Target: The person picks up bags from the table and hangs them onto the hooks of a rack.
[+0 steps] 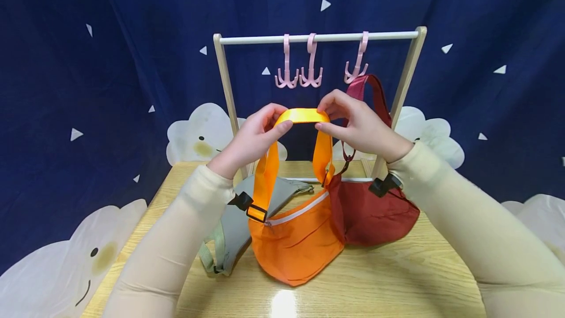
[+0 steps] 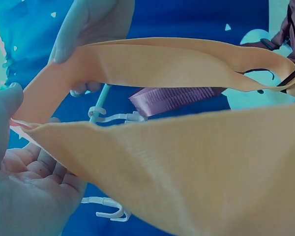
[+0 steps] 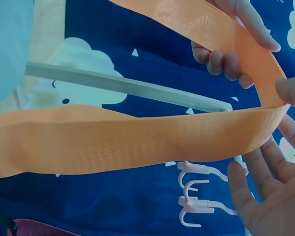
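Observation:
An orange waist bag (image 1: 295, 239) hangs from its bright orange strap (image 1: 302, 115), which both hands hold up in front of the rack. My left hand (image 1: 261, 132) pinches the strap's left bend between thumb and fingers. At the right bend, my right hand (image 1: 353, 119) pinches it the same way. Between them the strap runs nearly level, then drops on both sides to the bag. In the left wrist view the strap (image 2: 157, 64) passes close to the camera. The right wrist view shows the raised strap (image 3: 123, 142) near several hooks.
A rack with a white rail (image 1: 322, 38) carries three pink hooks (image 1: 287, 70). A dark red bag (image 1: 375, 212) is at the right, its strap (image 1: 379, 97) reaching up by the right hook. A grey-green bag (image 1: 236, 225) lies on the wooden table (image 1: 353, 283), left of the orange one.

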The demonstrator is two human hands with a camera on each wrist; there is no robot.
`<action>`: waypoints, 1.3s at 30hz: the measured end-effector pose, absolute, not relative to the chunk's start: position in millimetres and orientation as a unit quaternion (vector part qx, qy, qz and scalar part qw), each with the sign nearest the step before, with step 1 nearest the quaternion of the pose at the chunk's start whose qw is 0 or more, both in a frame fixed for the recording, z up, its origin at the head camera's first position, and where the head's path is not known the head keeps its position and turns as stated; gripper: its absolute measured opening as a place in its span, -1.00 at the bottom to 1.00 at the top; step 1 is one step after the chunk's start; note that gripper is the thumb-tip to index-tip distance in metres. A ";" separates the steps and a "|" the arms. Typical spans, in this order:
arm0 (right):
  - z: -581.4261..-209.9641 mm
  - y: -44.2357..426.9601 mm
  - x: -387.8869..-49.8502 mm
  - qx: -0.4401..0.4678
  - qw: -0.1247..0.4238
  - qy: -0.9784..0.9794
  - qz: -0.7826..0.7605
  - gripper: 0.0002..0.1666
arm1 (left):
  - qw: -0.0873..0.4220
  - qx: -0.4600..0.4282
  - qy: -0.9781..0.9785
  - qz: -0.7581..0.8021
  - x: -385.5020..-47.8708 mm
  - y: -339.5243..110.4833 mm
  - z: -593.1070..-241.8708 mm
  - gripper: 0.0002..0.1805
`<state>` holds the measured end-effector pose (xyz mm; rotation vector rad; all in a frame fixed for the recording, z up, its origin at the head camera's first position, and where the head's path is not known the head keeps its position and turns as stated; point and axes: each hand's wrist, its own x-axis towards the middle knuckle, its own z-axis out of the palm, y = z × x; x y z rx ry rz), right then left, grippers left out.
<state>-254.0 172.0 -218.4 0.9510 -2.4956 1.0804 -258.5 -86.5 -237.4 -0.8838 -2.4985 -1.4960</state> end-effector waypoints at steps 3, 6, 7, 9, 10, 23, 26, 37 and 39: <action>-215.2 173.0 -256.1 0.326 0.131 -0.862 0.366 -0.65 | 0.050 -0.289 -0.818 -0.494 -259.8 -86.1 -235.3 -0.63; -211.8 174.2 -258.0 0.317 0.130 -0.867 0.362 -0.66 | 0.051 -0.284 -0.817 -0.499 -261.6 -85.1 -233.2 -0.62; -210.3 174.5 -258.3 0.313 0.130 -0.869 0.361 -0.66 | 0.052 -0.282 -0.817 -0.500 -262.3 -84.7 -232.5 -0.62; -207.6 175.4 -259.3 0.308 0.127 -0.871 0.361 -0.67 | 0.050 -0.278 -0.816 -0.505 -263.8 -83.4 -231.2 -0.61; -206.5 175.9 -260.2 0.307 0.126 -0.872 0.361 -0.67 | 0.050 -0.275 -0.816 -0.506 -264.5 -82.9 -230.6 -0.61; -195.1 182.5 -271.8 0.288 0.097 -0.876 0.374 -0.68 | 0.038 -0.257 -0.814 -0.519 -276.6 -76.7 -222.3 -0.56; -192.9 185.7 -275.5 0.272 0.102 -0.883 0.368 -0.67 | 0.035 -0.254 -0.814 -0.522 -282.6 -77.3 -220.6 -0.57; -189.3 194.0 -290.2 0.256 0.120 -0.891 0.355 -0.65 | 0.019 -0.239 -0.823 -0.515 -302.2 -72.6 -218.5 -0.54; -188.0 194.1 -292.2 0.248 0.121 -0.892 0.357 -0.63 | 0.018 -0.235 -0.819 -0.522 -303.7 -70.4 -218.0 -0.53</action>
